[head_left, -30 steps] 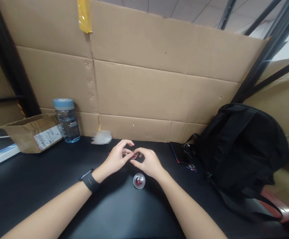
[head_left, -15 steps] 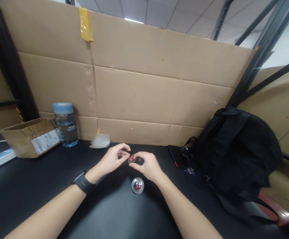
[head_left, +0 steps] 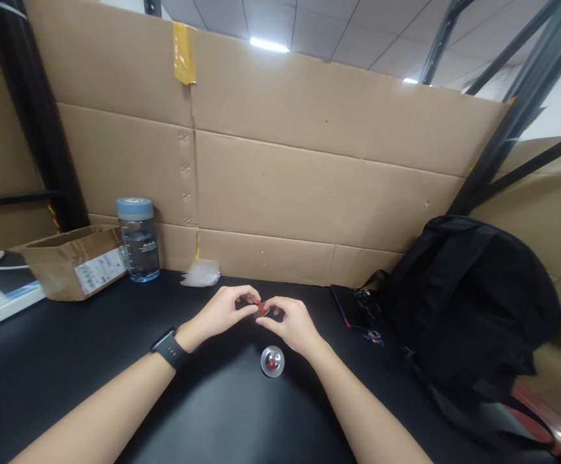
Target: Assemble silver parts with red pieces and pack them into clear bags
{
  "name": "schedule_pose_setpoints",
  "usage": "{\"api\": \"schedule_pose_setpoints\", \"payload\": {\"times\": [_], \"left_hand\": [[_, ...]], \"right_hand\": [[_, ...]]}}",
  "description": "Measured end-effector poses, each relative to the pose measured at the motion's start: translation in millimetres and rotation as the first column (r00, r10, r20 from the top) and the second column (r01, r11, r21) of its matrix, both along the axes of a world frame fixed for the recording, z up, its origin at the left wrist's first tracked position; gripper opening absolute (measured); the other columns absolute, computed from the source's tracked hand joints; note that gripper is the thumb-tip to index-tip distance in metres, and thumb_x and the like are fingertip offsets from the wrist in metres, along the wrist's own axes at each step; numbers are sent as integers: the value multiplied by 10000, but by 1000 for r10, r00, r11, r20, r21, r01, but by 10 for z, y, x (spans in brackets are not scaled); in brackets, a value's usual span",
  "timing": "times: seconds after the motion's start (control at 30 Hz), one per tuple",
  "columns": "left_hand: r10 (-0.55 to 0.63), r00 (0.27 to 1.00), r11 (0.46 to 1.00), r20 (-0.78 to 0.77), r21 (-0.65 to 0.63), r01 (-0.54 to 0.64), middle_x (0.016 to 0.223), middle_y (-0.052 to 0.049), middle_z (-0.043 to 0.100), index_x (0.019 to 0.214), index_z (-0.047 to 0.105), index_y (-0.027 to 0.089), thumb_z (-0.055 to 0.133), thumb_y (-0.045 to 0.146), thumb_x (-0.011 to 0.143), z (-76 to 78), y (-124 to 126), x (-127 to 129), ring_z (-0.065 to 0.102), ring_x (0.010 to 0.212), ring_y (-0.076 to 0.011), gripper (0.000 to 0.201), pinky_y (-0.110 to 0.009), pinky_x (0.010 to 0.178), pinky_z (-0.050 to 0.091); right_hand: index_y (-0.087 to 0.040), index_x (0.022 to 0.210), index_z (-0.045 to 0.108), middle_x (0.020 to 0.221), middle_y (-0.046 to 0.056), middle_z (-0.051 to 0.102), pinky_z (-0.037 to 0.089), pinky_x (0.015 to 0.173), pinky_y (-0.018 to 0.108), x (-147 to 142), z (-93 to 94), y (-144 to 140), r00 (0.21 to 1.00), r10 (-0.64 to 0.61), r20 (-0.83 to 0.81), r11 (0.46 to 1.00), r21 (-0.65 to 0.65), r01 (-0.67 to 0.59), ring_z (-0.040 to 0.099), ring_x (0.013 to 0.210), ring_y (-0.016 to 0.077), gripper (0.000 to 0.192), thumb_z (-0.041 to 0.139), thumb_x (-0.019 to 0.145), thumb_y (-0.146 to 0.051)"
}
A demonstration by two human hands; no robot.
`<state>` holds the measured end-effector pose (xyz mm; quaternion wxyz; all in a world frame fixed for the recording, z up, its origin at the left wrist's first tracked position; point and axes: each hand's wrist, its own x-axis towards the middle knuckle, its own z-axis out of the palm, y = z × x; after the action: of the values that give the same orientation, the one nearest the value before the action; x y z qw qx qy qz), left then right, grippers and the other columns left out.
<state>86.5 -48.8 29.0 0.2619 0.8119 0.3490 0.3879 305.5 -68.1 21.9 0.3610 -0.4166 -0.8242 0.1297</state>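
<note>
Above the black table, my left hand [head_left: 232, 312] pinches a small red piece [head_left: 261, 307] between thumb and fingertips; its kind is too small to make out. Facing it, my right hand [head_left: 287, 322] has thumb and index finger closed on the edge of a thin round see-through piece [head_left: 262, 314], mostly hidden by the fingers. The red piece lies against this round piece. Just below my hands, a small clear round cup [head_left: 273, 361] rests on the table with something red inside. A dark watch [head_left: 169, 348] is strapped to my left wrist.
At the left stand a blue-lidded water bottle [head_left: 138, 241], a brown paper bag [head_left: 62, 274] and a white power strip [head_left: 7, 308]. Crumpled clear plastic [head_left: 201, 273] lies by the cardboard wall [head_left: 280, 200]. To the right are a phone [head_left: 345, 307], keys [head_left: 373, 338] and a black backpack [head_left: 474, 303].
My left fingers have shifted their pinch on the red piece, which now stands more upright. The round piece is turned and shows less. The whole view has moved slightly; the cup stays in place.
</note>
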Motion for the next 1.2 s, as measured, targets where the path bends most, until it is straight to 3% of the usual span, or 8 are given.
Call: {"api": "schedule_pose_setpoints", "payload": {"times": [0.2,0.3,0.5,0.73,0.83,0.97,1.1,1.2], "left_hand": [[-39,999,999,1,13,39,1001,-40,774,1066,745,230,631,291,902,0,-8,14,710,902,-200,209,-283,789,519],[-52,997,997,-50,58,55,960,-31,775,994,774,244,609,304,923,-1,19,-13,705,865,-193,190,-281,788,515],[34,993,991,-117,132,-19,950,-30,775,949,789,263,633,336,908,18,77,-92,698,830,-196,176,-273,750,511],[148,984,979,-102,159,-130,949,-35,781,912,779,246,627,365,908,107,147,-239,709,864,-217,193,-306,822,515],[133,983,984,-125,132,-116,925,-34,782,883,778,236,682,360,853,130,226,-413,710,861,-223,160,-309,829,513],[4,970,996,-244,85,17,895,-27,781,876,775,225,714,315,795,107,317,-629,711,835,-202,136,-275,805,515],[23,930,997,-368,75,5,874,-16,780,841,761,217,717,224,747,50,377,-725,715,815,-185,104,-247,771,503],[33,904,999,-426,47,-14,907,-14,780,860,754,204,734,181,733,31,405,-755,716,851,-178,131,-240,787,491]], "right_hand": [[-252,947,744,906,-3,758,486,757,263,-8,-24,10,999,54,-4,999,-7,-54,659,762,153,192,754,853,-419],[-254,953,750,899,-7,758,482,725,252,-8,-34,21,997,70,7,997,-9,-70,656,745,148,189,756,854,-414],[-247,947,735,895,4,754,474,751,242,13,24,19,997,80,-5,997,-13,-80,678,781,153,217,541,1000,-330],[-223,903,715,762,3,701,434,639,244,101,107,27,999,36,-18,999,-35,-36,613,654,153,274,502,996,-367],[-211,874,699,710,-1,670,411,605,243,199,98,118,997,-39,-62,998,-53,36,584,620,152,276,504,977,-377],[-199,808,676,668,9,656,402,610,255,406,12,336,958,-264,-111,962,-102,253,598,629,174,281,491,937,-366],[-192,798,689,780,49,720,418,659,260,610,-129,551,910,-412,-55,896,-204,394,656,764,208,302,449,908,-339],[-177,798,707,855,74,751,427,685,252,701,-212,638,893,-449,-12,865,-256,431,677,818,210,298,456,892,-306]]}}
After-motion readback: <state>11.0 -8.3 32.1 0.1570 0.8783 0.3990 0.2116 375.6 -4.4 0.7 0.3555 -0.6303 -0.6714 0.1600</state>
